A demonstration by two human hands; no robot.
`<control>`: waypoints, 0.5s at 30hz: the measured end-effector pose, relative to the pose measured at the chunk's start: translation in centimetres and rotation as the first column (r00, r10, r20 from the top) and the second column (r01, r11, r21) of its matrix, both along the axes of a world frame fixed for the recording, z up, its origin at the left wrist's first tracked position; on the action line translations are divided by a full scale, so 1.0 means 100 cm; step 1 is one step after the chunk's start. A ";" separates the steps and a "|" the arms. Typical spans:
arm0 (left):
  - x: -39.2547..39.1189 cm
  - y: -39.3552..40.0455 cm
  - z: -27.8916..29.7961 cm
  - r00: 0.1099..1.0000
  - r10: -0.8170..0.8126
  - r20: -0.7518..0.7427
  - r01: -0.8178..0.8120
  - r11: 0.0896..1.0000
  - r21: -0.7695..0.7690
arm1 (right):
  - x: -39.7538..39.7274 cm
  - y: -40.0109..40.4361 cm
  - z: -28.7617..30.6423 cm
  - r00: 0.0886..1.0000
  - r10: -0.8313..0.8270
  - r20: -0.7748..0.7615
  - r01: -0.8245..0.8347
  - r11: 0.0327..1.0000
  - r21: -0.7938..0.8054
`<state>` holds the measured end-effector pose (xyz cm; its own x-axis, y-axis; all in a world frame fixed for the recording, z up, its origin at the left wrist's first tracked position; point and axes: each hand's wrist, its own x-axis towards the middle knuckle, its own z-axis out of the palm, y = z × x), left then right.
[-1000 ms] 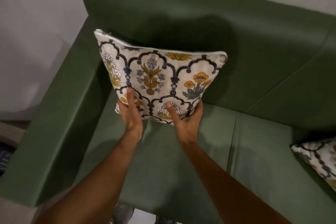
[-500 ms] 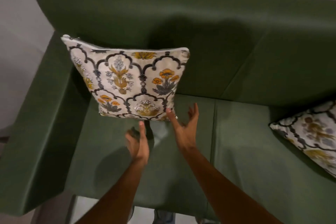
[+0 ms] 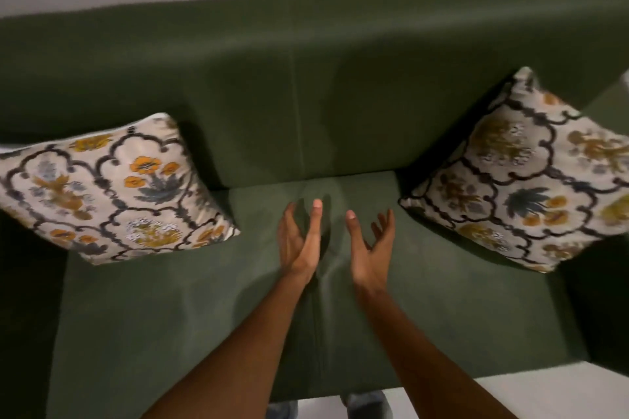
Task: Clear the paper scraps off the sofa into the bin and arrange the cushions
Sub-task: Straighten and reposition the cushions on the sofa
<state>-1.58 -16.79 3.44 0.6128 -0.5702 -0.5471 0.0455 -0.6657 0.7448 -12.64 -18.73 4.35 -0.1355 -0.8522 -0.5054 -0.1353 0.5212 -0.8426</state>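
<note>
Hands [image 3: 335,241] empty, between cushions [image 3: 112,189].

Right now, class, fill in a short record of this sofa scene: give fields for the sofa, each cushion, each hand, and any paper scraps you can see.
sofa: dark green fabric sofa, seat bare in the middle
left cushion: cream floral patterned cushion, leaning at the left end
right cushion: matching floral cushion, leaning at the right end
left hand: open, empty, above the seat centre
right hand: open, empty, beside the left hand
paper scraps: none visible
</note>
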 end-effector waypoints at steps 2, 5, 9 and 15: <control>-0.033 -0.021 0.003 0.994 -0.105 0.019 0.105 0.994 0.012 | -0.037 -0.013 0.000 0.995 -0.092 -0.029 0.092 0.995 -0.026; -0.078 -0.047 0.004 0.978 -0.210 -0.001 0.210 0.977 0.023 | -0.090 -0.029 -0.002 0.974 -0.214 -0.067 0.210 0.975 -0.070; -0.141 -0.083 0.002 0.929 -0.368 -0.025 0.368 0.930 -0.011 | -0.166 -0.056 -0.006 0.912 -0.392 -0.121 0.377 0.917 -0.129; -0.209 -0.143 0.007 0.914 -0.401 -0.056 0.395 0.914 -0.091 | -0.247 -0.105 -0.016 0.753 -0.637 -0.167 0.608 0.770 -0.193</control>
